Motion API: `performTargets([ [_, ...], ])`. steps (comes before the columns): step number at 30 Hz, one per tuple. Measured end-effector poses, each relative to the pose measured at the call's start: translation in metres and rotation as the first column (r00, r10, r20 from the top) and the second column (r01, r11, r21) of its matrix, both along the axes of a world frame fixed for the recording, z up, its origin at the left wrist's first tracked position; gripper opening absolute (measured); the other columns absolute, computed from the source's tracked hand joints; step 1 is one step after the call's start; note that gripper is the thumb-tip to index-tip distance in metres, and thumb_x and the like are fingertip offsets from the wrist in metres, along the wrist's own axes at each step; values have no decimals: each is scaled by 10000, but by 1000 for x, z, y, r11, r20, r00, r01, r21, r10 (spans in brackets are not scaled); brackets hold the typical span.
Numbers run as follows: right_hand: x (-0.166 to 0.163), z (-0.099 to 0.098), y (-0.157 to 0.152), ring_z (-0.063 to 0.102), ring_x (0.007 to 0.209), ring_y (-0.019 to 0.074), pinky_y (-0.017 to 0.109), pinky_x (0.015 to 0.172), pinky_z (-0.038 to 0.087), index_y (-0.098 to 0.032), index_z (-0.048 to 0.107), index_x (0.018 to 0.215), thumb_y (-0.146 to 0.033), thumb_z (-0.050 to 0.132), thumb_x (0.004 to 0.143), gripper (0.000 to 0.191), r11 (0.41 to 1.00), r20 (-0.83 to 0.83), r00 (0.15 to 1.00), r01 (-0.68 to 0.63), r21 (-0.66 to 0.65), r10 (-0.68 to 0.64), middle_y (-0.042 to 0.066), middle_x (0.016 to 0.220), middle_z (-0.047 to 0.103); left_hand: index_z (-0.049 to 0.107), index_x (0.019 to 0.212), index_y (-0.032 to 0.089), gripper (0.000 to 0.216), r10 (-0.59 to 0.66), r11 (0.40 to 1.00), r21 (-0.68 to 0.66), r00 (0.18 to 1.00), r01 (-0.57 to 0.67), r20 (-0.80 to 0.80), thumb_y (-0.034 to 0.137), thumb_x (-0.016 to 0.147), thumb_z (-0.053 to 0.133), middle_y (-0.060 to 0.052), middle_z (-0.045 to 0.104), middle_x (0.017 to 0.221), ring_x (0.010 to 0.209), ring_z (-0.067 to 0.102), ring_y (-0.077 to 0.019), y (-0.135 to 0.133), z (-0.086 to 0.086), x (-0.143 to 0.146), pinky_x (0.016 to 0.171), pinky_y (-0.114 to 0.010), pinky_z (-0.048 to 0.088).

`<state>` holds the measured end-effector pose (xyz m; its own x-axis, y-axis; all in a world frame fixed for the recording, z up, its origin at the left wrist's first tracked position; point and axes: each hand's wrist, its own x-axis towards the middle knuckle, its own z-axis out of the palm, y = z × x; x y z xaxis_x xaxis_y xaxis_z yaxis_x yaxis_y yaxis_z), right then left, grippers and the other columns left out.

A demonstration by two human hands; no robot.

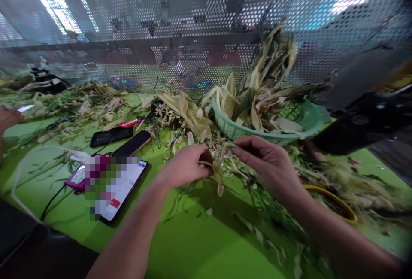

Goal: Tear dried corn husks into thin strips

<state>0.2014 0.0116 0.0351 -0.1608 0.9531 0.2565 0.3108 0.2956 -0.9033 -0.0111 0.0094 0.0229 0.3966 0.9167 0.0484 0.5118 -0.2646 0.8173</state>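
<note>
Over the green tabletop [189, 244], my left hand [189, 165] is closed in a pinch on a pale strip of dried corn husk [219, 171]. My right hand [267, 163] pinches what looks like the upper end of the same strip between thumb and fingertips. A loose end of it hangs down between the hands. Just behind them lie heaped husk scraps [180, 118]. Beyond my right hand stands a light green plastic basket [244, 132], holding large dried corn husks [257, 90].
To the left lie a lit phone [128, 189], two dark phones [111, 136], a purple device [75, 180] with a white cable [19, 176] and a red-handled cutter [131, 122]. A yellow ring [347, 210] is at right. Another person's hand [9, 117] shows far left. Behind rises a perforated metal screen [180, 25].
</note>
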Motion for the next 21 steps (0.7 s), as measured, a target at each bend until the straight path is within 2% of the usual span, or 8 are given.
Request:
performTargets([
  [3,0,1,-1,611,770,187,284,676,468,-202,705,907,-466,676,811,282,1000,4,1000,-13,-10,13,34,825,691,656,1028,197,291,8,995,-100,975,15,222,161,739,647,-76,686,1091,1006,626,-209,1,3,2,881,-320,461],
  [5,-1,0,-1,625,787,192,289,695,478,-199,712,913,-456,671,817,277,1000,-2,1000,-25,-9,25,39,839,703,656,1063,191,302,13,992,-125,948,28,317,150,765,631,-81,672,1138,1061,611,-203,1,5,5,934,-327,443],
  [10,-3,3,-4,640,818,202,301,727,494,-204,723,918,-428,665,825,249,999,-21,999,-33,8,33,47,858,713,639,1032,165,230,61,988,-153,897,8,439,191,804,625,-79,678,1059,1004,614,-193,-2,6,15,925,-338,454],
  [14,-6,6,-6,629,764,186,287,686,494,-192,714,870,-416,684,805,234,999,-75,997,-30,12,31,44,804,698,590,1027,172,251,107,985,-173,823,-11,557,190,786,656,-67,651,1061,1005,602,-176,-6,2,28,909,-313,458],
  [21,-5,-1,-2,587,663,139,251,601,472,-175,661,805,-413,730,759,252,996,-242,969,-71,-53,56,17,731,652,606,966,168,238,145,982,-184,789,-42,596,275,774,698,-47,648,953,912,592,-167,-11,0,41,841,-293,461],
])
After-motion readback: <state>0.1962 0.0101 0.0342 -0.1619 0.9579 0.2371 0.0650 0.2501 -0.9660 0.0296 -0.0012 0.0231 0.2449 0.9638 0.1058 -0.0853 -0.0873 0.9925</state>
